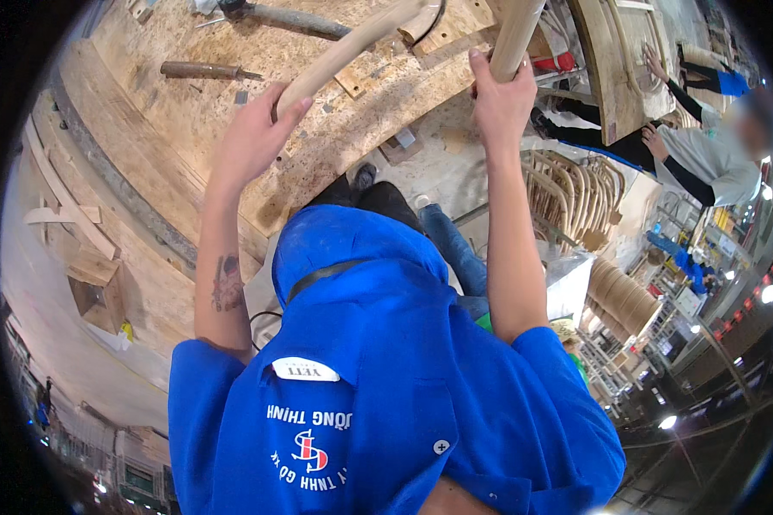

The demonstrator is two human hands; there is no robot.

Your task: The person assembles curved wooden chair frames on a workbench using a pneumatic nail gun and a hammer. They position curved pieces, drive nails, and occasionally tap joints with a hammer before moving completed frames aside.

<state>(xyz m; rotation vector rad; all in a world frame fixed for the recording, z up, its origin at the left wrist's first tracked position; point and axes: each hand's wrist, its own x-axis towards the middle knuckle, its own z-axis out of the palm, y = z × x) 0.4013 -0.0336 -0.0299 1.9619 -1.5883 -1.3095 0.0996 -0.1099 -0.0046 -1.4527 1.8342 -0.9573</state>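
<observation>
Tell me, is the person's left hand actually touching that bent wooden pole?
Touching. The head view shows the left hand wrapped around the bent wooden pole, fingers curled over it with no gap. The right hand grips the pole's other side.

I note bent pale wooden rod (352, 43) cut off at top edge; co-worker's face blurred; blue shirt hides my lap.

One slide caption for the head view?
Both hands, left and right, grip a bent pale wooden rod above a chipboard workbench.
</observation>
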